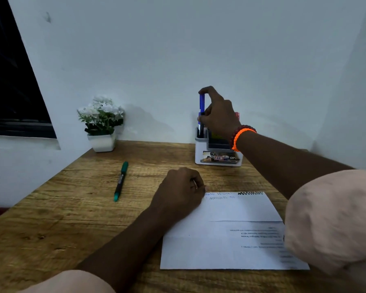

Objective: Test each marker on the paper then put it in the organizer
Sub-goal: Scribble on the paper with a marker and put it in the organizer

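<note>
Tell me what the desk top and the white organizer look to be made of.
The brown desk top looks like wood or wood-grain laminate: matte, with streaky grain lines; which of the two is unclear. The white box-shaped organizer looks like moulded plastic: smooth, rounded corners, uniform colour, with a printed label on its front.

The right hand [217,115] pinched a blue marker [202,106] upright, its lower end inside the left compartment of the white organizer [218,154]. The left hand [181,192], fingers curled, rested on the paper [230,240] at its far left corner. A green marker [121,181] lay on the wooden surface [61,218] near a potted plant [101,121].
</note>
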